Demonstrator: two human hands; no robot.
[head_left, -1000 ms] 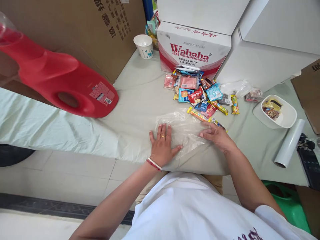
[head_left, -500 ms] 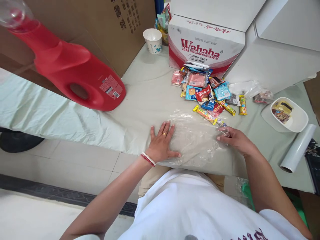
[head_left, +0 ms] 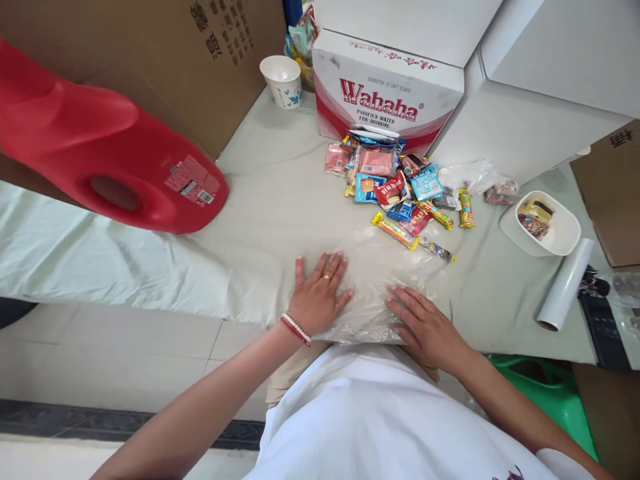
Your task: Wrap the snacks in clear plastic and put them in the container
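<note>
A thin sheet of clear plastic film (head_left: pixel 367 287) lies spread on the cloth-covered table at its front edge. My left hand (head_left: pixel 319 293) rests flat on the film's left side, fingers apart, a ring on one finger and a bracelet at the wrist. On the right part of the film lies my right hand (head_left: pixel 425 325), palm down with its fingers stretched out. Just beyond the film is a pile of wrapped snacks (head_left: pixel 393 190). The nearest pieces are a yellow snack bar (head_left: pixel 395 231) and a small dark-wrapped bar (head_left: pixel 437 249).
A big red jug (head_left: pixel 150 173) stands at the left. Behind the snacks is a Wahaha carton (head_left: pixel 380 93), with a paper cup (head_left: pixel 283 83) to its left. At the right are a white plastic bowl (head_left: pixel 563 227) and a roll of film (head_left: pixel 565 287). Below is a green stool (head_left: pixel 550 393).
My right hand has let go of the film's right edge and moved left to lie flat on it. My left hand stays flat in place. The view has shifted a little to the right.
</note>
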